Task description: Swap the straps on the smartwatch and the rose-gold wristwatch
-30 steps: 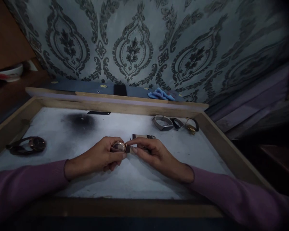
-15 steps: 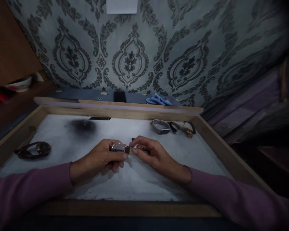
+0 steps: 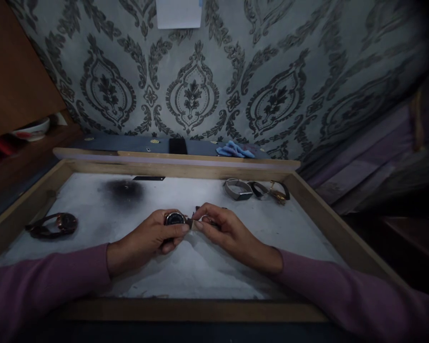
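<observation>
A wristwatch [image 3: 175, 218] with a round dark face and a shiny rim is held over the middle of the tray. My left hand [image 3: 160, 232] is closed around its case, thumb across the near side. The fingers of my right hand [image 3: 221, 226] pinch the brown strap close to the case. Part of the strap is hidden behind the right fingers. Below both hands lies the white floor of a shallow wooden tray [image 3: 186, 305].
Another watch with a dark strap [image 3: 53, 225] lies at the tray's left. At the back right are a grey-banded watch [image 3: 238, 189], a black band [image 3: 259, 189] and a gold-toned watch [image 3: 279, 193]. A thin black strip [image 3: 149, 178] lies at the back. Behind the tray rests a blue cloth [image 3: 235, 149].
The watch face has tilted a little and now looks darker, without the earlier glare. Both hands keep their grip. The whole view has shifted slightly.
</observation>
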`<control>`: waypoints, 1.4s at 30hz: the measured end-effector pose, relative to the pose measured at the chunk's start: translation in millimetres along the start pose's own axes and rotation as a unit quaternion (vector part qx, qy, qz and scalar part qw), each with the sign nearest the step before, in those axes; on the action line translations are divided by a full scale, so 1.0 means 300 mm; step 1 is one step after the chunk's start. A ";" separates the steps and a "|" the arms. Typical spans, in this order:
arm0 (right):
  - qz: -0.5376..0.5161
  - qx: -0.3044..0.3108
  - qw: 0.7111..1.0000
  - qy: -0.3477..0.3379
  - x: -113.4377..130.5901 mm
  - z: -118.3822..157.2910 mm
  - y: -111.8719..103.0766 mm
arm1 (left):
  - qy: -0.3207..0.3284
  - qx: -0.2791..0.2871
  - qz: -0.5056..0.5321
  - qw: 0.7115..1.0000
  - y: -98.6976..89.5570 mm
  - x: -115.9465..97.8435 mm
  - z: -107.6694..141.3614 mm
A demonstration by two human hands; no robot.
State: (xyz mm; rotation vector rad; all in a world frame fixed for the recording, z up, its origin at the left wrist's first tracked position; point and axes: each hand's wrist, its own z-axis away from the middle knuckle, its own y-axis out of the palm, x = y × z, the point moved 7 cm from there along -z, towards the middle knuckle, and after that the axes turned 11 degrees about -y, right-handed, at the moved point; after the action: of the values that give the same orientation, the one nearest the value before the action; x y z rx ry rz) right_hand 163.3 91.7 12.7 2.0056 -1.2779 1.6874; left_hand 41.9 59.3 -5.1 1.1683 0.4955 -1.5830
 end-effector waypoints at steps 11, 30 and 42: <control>0.006 0.011 1.000 0.000 0.014 0.000 0.003 | -0.018 -0.014 0.010 1.000 0.004 0.003 0.009; -0.086 -0.012 0.996 0.036 0.020 -0.001 0.008 | -0.016 -0.041 0.019 0.999 0.019 -0.012 0.005; -0.377 -0.075 0.874 0.297 -0.120 0.029 0.037 | -0.036 -0.039 0.002 0.999 0.000 -0.002 -0.009</control>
State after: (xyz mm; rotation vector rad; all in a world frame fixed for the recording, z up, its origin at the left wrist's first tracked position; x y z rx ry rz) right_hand 162.6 96.2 -25.8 1.4115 -0.3217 1.5279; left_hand 43.1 61.7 -5.8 1.0503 0.5023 -1.5822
